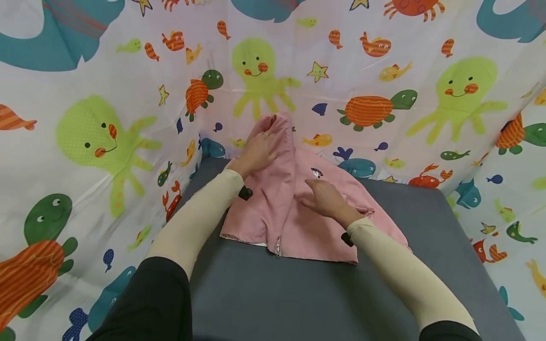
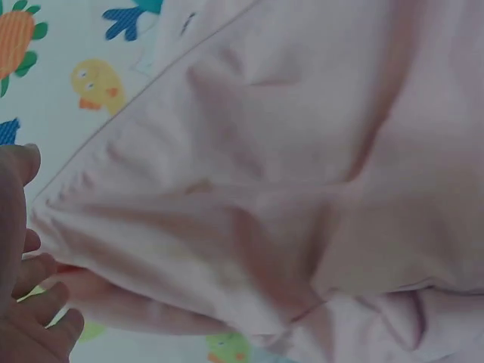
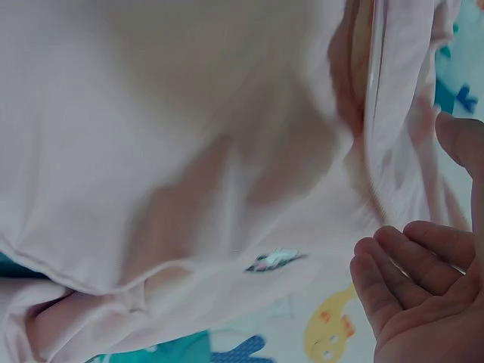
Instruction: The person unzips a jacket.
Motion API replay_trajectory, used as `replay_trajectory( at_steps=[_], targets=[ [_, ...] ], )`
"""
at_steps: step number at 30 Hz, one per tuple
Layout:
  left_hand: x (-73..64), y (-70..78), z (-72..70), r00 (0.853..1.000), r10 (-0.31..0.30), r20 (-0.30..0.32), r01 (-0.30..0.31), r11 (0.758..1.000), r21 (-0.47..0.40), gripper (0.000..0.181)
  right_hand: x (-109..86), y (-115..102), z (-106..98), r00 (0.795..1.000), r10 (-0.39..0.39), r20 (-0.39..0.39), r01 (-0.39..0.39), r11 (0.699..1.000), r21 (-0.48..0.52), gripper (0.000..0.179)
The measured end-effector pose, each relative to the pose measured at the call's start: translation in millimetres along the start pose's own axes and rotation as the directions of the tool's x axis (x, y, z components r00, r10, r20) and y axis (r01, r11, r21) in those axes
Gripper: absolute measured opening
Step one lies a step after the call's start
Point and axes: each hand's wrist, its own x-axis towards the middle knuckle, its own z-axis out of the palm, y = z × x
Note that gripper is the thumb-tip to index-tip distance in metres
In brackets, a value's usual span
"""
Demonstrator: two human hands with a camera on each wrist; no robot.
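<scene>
Pink jacket (image 1: 313, 232) on grey table (image 1: 307, 296); left hand (image 1: 257, 152), right hand (image 1: 326, 198) over it, fingers (image 3: 416, 262) relaxed.

left wrist view: creased pink cloth (image 2: 227, 151) fills most of the frame, its straight upper-left edge running diagonally down to a corner near the left hand (image 2: 30, 325), with more folds bunched along the bottom. hand is cut off at the lower-left border, fingers apart and slightly bent; it's dim there, so can't tell if they actually touch the cloth. behind is a white printed sheet (image 2: 57, 57) with a yellow fish (image 2: 98, 83) and an orange-and-green figure (image 2: 15, 38).
</scene>
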Motion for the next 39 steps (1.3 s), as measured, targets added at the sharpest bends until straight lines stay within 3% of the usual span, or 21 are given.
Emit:
replay_trajectory(
  at_steps=[2, 5, 9, 15, 21, 25, 28, 31, 34, 36, 39],
  targets=[
    [-9.6, 1.3, 8.1, 1.0, -0.007, -0.01, 0.005, 0.993, -0.117, 0.083, 2.9, 8, -4, 0.999, 0.044, 0.012, -0.044, 0.999, 0.031, 0.073],
    [-28.0, 3.9, 19.6, 1.0, -0.008, 0.019, 0.012, 0.971, -0.239, 0.078, 3.0, 13, -6, 0.998, 0.064, 0.023, -0.066, 0.996, 0.066, 0.073],
    [-54.7, 8.6, 34.9, 0.995, -0.019, 0.1, 0.046, 0.96, -0.277, 0.053, -1.3, 13, -2, 0.998, 0.054, 0.029, -0.056, 0.996, 0.071, 0.069],
    [-97.6, 20.2, 54.9, 0.988, 0.009, 0.152, 0.042, 0.943, -0.33, 0.051, -8.3, 2, 11, 0.999, -0.011, 0.047, 0.006, 0.995, 0.1, 0.067],
    [-151.7, 53.1, 77.9, 0.984, -0.004, 0.179, 0.058, 0.953, -0.297, 0.045, -22.8, -6, 38, 0.993, -0.113, 0.033, 0.108, 0.987, 0.117, 0.049],
    [-186.6, 83.4, 92.4, 0.983, -0.038, 0.182, 0.075, 0.977, -0.2, 0.048, -37.8, -15, 61, 0.991, -0.13, 0.025, 0.128, 0.989, 0.08, 0.035],
    [-207.3, 100.6, 102.2, 0.987, -0.034, 0.16, 0.054, 0.991, -0.123, 0.043, -48.2, -24, 77, 0.989, -0.143, -0.045, 0.144, 0.989, 0.024, 0.026],
    [-219.6, 109.9, 108.7, 0.992, -0.009, 0.124, 0.023, 0.993, -0.115, 0.036, -55.0, -33, 83, 0.976, -0.172, -0.136, 0.173, 0.985, -0.006, 0.014],
    [-221.6, 111.2, 111.1, 0.996, 0.025, 0.086, -0.008, 0.981, -0.193, 0.033, -53.6, -37, 79, 0.971, -0.184, -0.154, 0.191, 0.981, 0.033, 0.012],
    [-219.9, 109.2, 111.7, 0.995, 0.058, 0.083, -0.035, 0.965, -0.26, 0.032, -49.3, -32, 72, 0.979, -0.14, -0.15, 0.155, 0.984, 0.09, 0.014],
    [-219.6, 103.9, 112.9, 0.988, 0.117, 0.105, -0.075, 0.938, -0.337, 0.026, -39.8, -15, 51, 0.985, 0.032, -0.167, 0.001, 0.981, 0.192, 0.014]
  ],
)
